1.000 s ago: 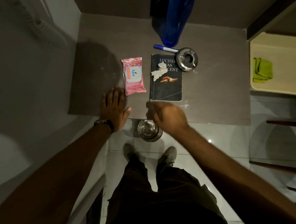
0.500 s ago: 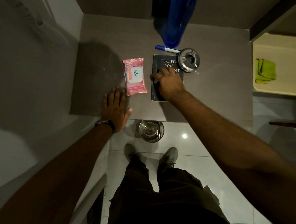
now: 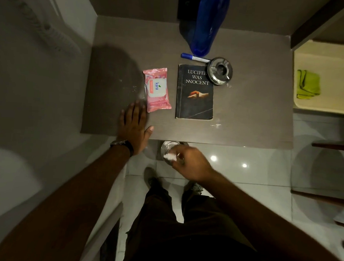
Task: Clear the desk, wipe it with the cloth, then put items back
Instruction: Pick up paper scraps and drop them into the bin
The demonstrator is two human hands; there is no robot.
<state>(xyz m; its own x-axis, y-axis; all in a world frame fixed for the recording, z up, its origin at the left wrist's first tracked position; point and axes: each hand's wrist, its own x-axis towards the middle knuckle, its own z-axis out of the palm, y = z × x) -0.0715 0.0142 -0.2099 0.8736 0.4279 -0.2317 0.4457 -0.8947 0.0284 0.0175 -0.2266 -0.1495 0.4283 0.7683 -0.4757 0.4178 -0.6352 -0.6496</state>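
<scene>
On the grey-brown tabletop [image 3: 247,114] a pink wet-wipes packet [image 3: 157,89] lies left of a black paperback book [image 3: 195,93]. A round steel ashtray [image 3: 220,71] overlaps the book's far right corner, with a blue-capped marker [image 3: 193,57] just behind it and a blue plastic bottle [image 3: 209,22] farther back. A folded green cloth [image 3: 308,84] lies in a cream tray [image 3: 330,58] to the right.

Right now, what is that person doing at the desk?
A person is tidying a desk. The right hand holds a crumpled white tissue over a small metal bin on the floor. The left hand rests flat on the desk edge. A book, a pink wipes pack, a pen, an ashtray and a blue bottle are on the desk.
</scene>
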